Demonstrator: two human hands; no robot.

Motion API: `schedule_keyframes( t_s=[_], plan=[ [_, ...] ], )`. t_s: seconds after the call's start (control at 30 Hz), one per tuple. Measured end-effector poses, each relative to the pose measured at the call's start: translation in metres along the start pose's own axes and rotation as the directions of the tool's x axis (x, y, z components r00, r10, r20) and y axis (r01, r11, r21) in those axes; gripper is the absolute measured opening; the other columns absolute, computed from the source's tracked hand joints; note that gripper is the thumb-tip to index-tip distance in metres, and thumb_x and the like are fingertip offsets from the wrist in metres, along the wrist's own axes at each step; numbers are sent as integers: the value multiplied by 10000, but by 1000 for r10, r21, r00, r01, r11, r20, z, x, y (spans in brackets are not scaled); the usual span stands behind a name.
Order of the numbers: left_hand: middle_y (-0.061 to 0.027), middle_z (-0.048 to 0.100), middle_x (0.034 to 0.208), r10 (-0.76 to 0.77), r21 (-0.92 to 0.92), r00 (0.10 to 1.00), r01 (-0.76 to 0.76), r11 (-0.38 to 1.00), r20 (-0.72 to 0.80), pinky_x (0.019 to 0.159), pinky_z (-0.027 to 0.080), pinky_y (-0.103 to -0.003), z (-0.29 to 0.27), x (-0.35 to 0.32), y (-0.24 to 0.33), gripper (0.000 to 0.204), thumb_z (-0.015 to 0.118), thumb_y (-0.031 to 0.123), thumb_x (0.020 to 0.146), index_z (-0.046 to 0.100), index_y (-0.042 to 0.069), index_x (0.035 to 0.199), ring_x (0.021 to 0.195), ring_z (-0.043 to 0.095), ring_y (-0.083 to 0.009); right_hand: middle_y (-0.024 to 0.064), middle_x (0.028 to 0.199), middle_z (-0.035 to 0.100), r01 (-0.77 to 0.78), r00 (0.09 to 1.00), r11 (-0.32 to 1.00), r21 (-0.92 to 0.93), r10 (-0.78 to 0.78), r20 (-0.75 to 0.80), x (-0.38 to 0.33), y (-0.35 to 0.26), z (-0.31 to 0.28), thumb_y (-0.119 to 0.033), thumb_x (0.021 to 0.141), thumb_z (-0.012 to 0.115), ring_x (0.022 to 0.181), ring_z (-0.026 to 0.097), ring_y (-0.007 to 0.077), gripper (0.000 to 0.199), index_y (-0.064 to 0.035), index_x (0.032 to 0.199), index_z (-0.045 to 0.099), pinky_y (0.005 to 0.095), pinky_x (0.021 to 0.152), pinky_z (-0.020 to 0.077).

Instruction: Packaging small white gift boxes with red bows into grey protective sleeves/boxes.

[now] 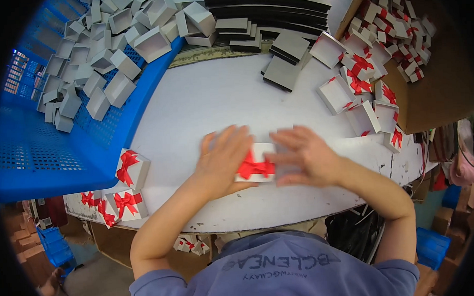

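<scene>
A small white gift box [264,148] with a red ribbon bow lies on the white table in front of me. My left hand [219,161] grips it from the left, with the thumb along the near edge and the fingers over the far side. At its right side, my right hand [309,155] is slightly blurred, with its fingers spread and the fingertips at the edge of the box. Whether they press on it is hard to make out.
A blue plastic basket [141,107] at the left holds many plain light-grey box parts. Bowed boxes [128,201] sit by its near corner. Grey-black foam pads [284,73] and stacked strips lie at the back. Beside a cardboard carton [428,102] at right are more ribboned boxes [363,112].
</scene>
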State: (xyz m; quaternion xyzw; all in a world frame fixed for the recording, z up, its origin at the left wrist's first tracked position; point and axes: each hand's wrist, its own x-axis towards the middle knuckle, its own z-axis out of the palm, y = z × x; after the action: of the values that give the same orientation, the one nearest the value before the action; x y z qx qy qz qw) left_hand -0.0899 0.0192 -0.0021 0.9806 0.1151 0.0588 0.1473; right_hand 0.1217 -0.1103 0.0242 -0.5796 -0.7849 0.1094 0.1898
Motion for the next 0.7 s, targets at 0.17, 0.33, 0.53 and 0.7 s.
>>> schedule_keyframes(
  t_s=[0.17, 0.33, 0.53, 0.7],
  plan=[
    [-168, 362, 1357, -557, 295, 824, 560, 774, -103, 995, 216, -515, -48, -103, -29, 887, 765, 436, 591, 402, 23, 1287, 1276, 277, -384, 200, 1207, 496, -257, 844, 939, -227, 104, -526, 67, 92, -28, -273, 715, 713, 1120, 474, 351, 526, -119, 1190, 550, 442, 922, 381],
    [-184, 337, 1385, -653, 322, 757, 622, 714, -16, 999, 218, -487, -91, -91, -6, 865, 775, 373, 606, 398, 15, 1297, 1275, 302, -375, 196, 1167, 507, -460, 811, 825, -327, 241, -532, 84, 137, -15, -192, 693, 712, 1101, 470, 347, 563, -140, 1223, 529, 440, 926, 361],
    [-167, 579, 1138, -108, -41, 879, 100, 994, -464, 878, 418, -406, -117, 89, -119, 413, 650, 205, 779, 544, 31, 1139, 1053, 547, -335, 174, 1163, 501, -176, 854, 952, -248, 22, -521, 49, 92, -23, -84, 551, 662, 1053, 492, 332, 691, -126, 1228, 531, 440, 877, 376],
    [-205, 575, 1142, -213, 159, 846, 327, 932, -489, 891, 438, -395, -126, 226, -260, 512, 547, 402, 842, 547, -10, 1146, 1062, 541, -368, 161, 1206, 488, -115, 988, 965, -234, 87, -127, -8, 33, 12, -228, 558, 728, 1070, 486, 294, 665, -109, 1190, 563, 448, 894, 358]
  ],
)
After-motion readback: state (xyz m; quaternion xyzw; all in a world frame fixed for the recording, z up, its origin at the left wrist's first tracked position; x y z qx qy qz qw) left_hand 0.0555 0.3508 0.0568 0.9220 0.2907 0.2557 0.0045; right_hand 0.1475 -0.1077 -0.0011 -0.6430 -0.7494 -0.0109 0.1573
